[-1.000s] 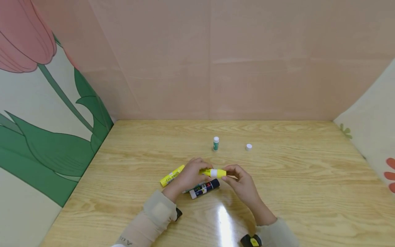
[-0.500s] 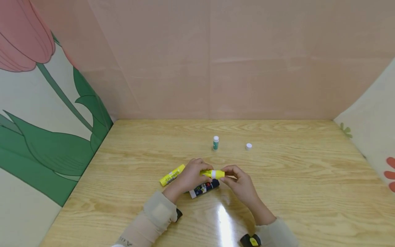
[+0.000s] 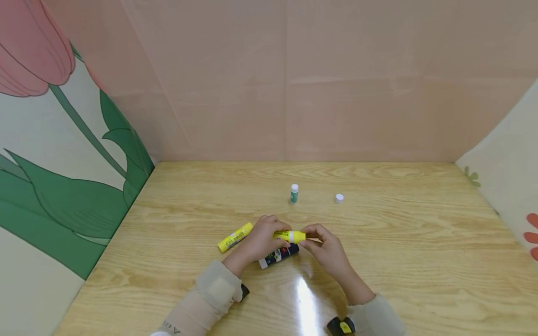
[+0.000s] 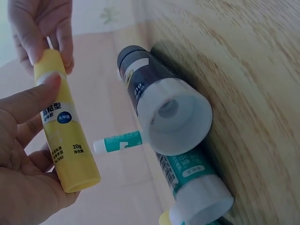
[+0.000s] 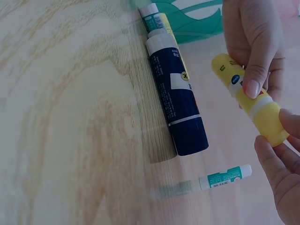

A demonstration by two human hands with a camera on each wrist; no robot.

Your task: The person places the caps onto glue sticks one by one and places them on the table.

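My left hand (image 3: pixel 261 238) grips a yellow glue stick (image 4: pixel 77 150) round its body, holding it above the table. At the other end, the thumb and fingers of my right hand (image 3: pixel 329 252) pinch its yellow cap (image 3: pixel 299 237). A pale band shows between cap and body. Below the hands lies a dark blue glue stick (image 5: pixel 176 93) with a white base. Beside it is a teal glue stick (image 4: pixel 187 171), mostly hidden by my left hand in the head view. Another yellow glue stick (image 3: pixel 234 237) lies left of my left hand.
Farther back on the wooden table (image 3: pixel 399 233), a small teal glue stick (image 3: pixel 294 194) with a white cap stands upright. To its right sits a loose white cap (image 3: pixel 339 199). A pinkish-brown backdrop (image 3: pixel 286 84) rises behind the table's far edge.
My right hand has shifted slightly left with the yellow cap. The pale band between cap and body looks narrower. My left hand stays almost in place.
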